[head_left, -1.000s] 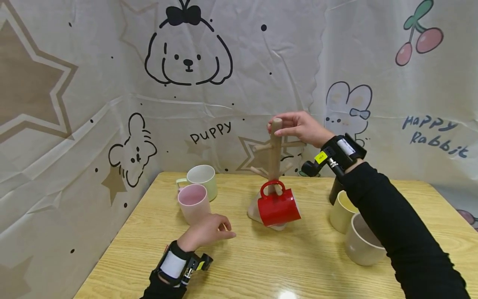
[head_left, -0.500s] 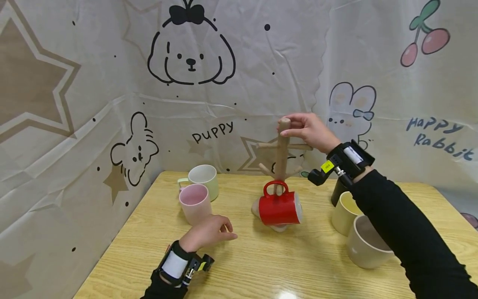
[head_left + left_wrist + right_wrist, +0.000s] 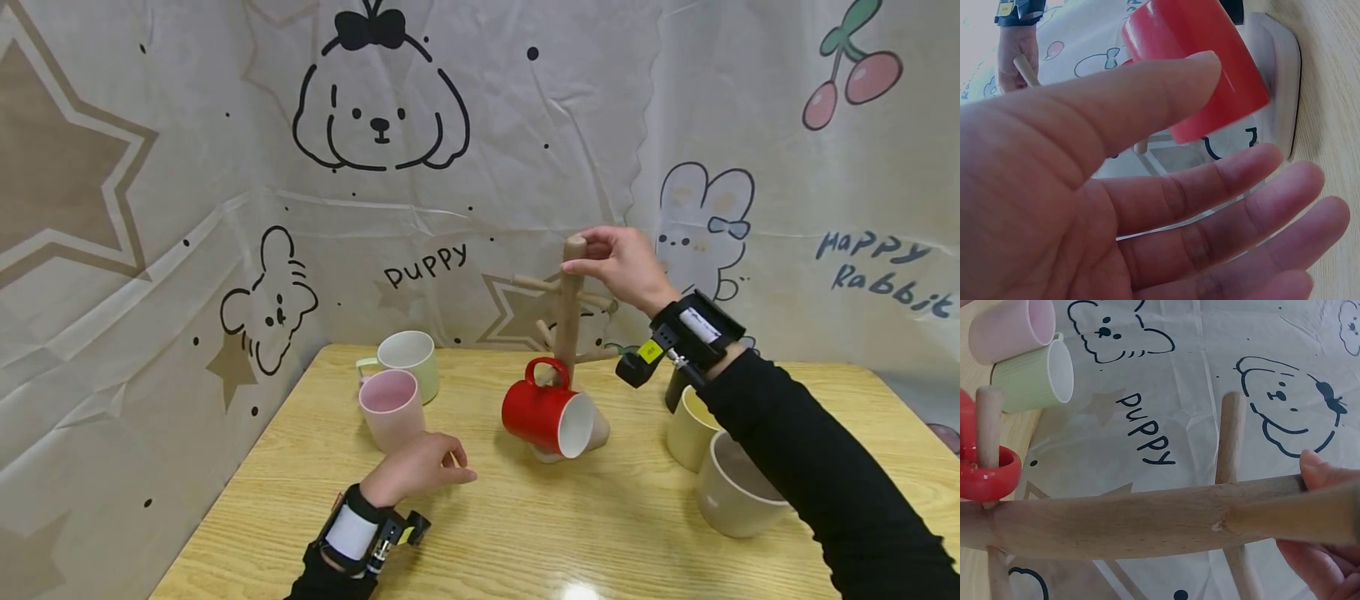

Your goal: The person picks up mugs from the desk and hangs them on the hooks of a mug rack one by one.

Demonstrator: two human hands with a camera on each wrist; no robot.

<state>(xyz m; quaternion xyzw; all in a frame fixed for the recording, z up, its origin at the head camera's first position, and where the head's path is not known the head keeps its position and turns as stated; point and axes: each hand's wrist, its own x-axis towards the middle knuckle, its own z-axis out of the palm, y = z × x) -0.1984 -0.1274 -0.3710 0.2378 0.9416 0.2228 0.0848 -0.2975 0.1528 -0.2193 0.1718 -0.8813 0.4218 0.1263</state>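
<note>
My right hand [image 3: 626, 267] grips the top of a wooden mug tree [image 3: 567, 321], thumb on the near side of the post. A red mug [image 3: 536, 414] hangs by its handle from a low peg, its white mouth turned toward the front right. In the right wrist view the mug's handle [image 3: 997, 481] loops round a peg. My left hand [image 3: 420, 467] rests by the table beside a pink mug [image 3: 390, 408], holding nothing. Its fingers look loosely bent, and in the left wrist view they spread apart with the red mug [image 3: 1197, 56] beyond them.
Behind the pink mug stands a pale green mug [image 3: 408, 362]. At the right, a yellow mug [image 3: 688, 429] and a beige mug [image 3: 738, 492] stand partly under my right sleeve, with a dark object [image 3: 677, 387] behind them. A printed cloth [image 3: 480, 183] hangs behind the table.
The mug tree has turned under my right hand and shifted slightly right. The red mug swung round with it, so its mouth now faces more forward. My left hand has stayed put.
</note>
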